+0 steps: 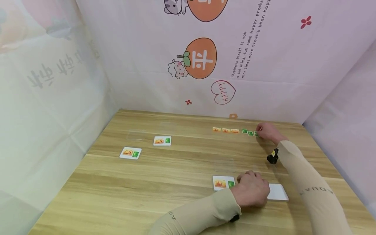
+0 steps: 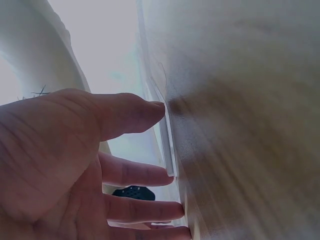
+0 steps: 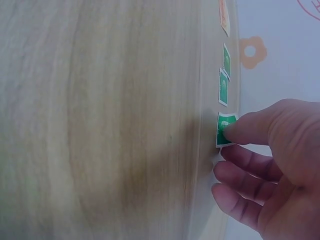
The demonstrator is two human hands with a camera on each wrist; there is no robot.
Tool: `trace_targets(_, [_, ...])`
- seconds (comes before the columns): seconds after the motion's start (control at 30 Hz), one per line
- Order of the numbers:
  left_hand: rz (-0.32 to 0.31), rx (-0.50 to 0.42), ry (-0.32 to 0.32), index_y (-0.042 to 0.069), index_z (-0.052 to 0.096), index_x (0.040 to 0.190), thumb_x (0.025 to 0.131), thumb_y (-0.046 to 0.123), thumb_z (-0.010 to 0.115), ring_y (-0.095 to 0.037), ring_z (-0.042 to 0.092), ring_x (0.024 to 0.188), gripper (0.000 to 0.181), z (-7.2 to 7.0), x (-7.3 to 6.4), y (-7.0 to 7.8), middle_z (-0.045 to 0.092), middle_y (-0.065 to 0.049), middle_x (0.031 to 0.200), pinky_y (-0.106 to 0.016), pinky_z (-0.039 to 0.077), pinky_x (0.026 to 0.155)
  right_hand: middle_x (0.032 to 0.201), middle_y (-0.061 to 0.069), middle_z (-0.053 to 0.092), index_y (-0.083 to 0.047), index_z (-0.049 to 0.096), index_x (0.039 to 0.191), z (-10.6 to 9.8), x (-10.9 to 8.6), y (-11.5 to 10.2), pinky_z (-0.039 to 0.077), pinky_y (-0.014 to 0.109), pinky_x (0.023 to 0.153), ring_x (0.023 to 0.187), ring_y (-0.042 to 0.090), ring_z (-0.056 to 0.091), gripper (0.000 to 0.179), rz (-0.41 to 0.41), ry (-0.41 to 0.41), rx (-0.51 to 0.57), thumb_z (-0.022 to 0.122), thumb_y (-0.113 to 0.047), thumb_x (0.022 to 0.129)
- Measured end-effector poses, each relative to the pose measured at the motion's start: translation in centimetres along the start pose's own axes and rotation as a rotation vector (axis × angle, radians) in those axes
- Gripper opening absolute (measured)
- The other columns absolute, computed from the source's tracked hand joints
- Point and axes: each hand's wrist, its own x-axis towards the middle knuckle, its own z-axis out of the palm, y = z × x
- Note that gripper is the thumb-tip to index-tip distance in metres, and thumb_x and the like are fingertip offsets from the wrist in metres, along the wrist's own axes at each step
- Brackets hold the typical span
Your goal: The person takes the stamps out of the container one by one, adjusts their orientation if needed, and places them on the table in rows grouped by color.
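Note:
At the table's back right, my right hand (image 1: pixel 268 132) pinches a small green sticker (image 3: pixel 226 129), the thumb on its printed face. Two more green stickers (image 1: pixel 247 132) lie in a row just to its left. Nearer the front, my left hand (image 1: pixel 253 189) holds a blank white card (image 1: pixel 277 192) against the table. Its thumb and forefinger tips sit at the card's edge in the left wrist view. A white card (image 1: pixel 220 183) with an orange picture and a green sticker lies just left of that hand, partly covered by it.
Two cards with orange and green stickers, a farther one (image 1: pixel 162 141) and a nearer one (image 1: pixel 130 153), lie on the table's left. Several orange stickers (image 1: pixel 226 130) line the back edge. Printed cloth walls (image 1: pixel 147 65) rise behind and at both sides of the wooden table (image 1: pixel 176 176).

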Motion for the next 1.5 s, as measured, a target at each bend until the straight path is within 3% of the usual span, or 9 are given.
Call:
trace_targets(0.33, [-0.014, -0.005, -0.008, 0.036, 0.056, 0.124, 0.093, 0.054, 0.053, -0.019, 0.053, 0.112, 0.036, -0.1, 0.2, 0.1, 0.054, 0.006, 0.128, -0.046, 0.053, 0.075, 0.085, 0.017, 0.063, 0.005, 0.064, 0.094, 0.0, 0.0, -0.1, 0.04, 0.029, 0.058, 0.071, 0.023, 0.052, 0.017, 0.009, 0.015, 0.009, 0.057, -0.006, 0.084])
trace_targets(0.63, [-0.006, 0.002, -0.008, 0.036, 0.056, 0.125, 0.092, 0.055, 0.054, -0.018, 0.053, 0.111, 0.038, 0.0, 0.0, 0.0, 0.054, 0.006, 0.128, -0.046, 0.053, 0.075, 0.096, 0.023, 0.064, 0.008, 0.061, 0.108, 0.1, -0.1, -0.1, 0.043, 0.031, 0.062, 0.078, 0.027, 0.055, 0.028, 0.044, -0.007, -0.028, 0.054, -0.01, 0.088])
trace_targets(0.83, [0.005, -0.007, 0.0, 0.035, 0.058, 0.123, 0.092, 0.056, 0.054, -0.018, 0.053, 0.11, 0.038, 0.0, -0.1, -0.1, 0.055, 0.006, 0.126, -0.045, 0.053, 0.075, 0.096, 0.026, 0.064, 0.01, 0.06, 0.107, 0.0, -0.6, 0.3, 0.046, 0.033, 0.061, 0.077, 0.027, 0.057, 0.028, 0.043, -0.003, -0.03, 0.054, -0.01, 0.089])
trace_targets(1.07, [0.035, -0.028, 0.01, 0.035, 0.058, 0.122, 0.092, 0.06, 0.052, -0.014, 0.053, 0.104, 0.04, 0.0, -0.7, -1.0, 0.056, 0.008, 0.119, -0.036, 0.05, 0.067, 0.101, 0.027, 0.063, 0.009, 0.06, 0.109, -0.5, -1.4, -0.1, 0.047, 0.034, 0.061, 0.078, 0.028, 0.058, 0.027, 0.049, 0.002, -0.016, 0.053, -0.011, 0.091])
trace_targets(1.23, [0.052, -0.022, 0.025, 0.037, 0.055, 0.125, 0.093, 0.06, 0.05, -0.012, 0.054, 0.103, 0.04, -0.3, -1.0, -1.8, 0.056, 0.009, 0.116, -0.031, 0.049, 0.072, 0.103, 0.029, 0.063, 0.009, 0.059, 0.11, -1.1, -2.2, -0.6, 0.048, 0.033, 0.057, 0.075, 0.026, 0.06, 0.027, 0.038, 0.005, 0.008, 0.053, -0.011, 0.093])
trace_targets(1.5, [0.069, 0.0, 0.061, 0.037, 0.057, 0.121, 0.093, 0.062, 0.051, -0.012, 0.057, 0.094, 0.039, -1.2, -2.1, -2.2, 0.059, 0.009, 0.11, -0.033, 0.049, 0.073, 0.106, 0.028, 0.064, 0.007, 0.06, 0.111, -1.7, -3.1, -1.6, 0.053, 0.042, 0.069, 0.089, 0.034, 0.063, 0.028, 0.018, 0.019, -0.012, 0.055, -0.015, 0.095])
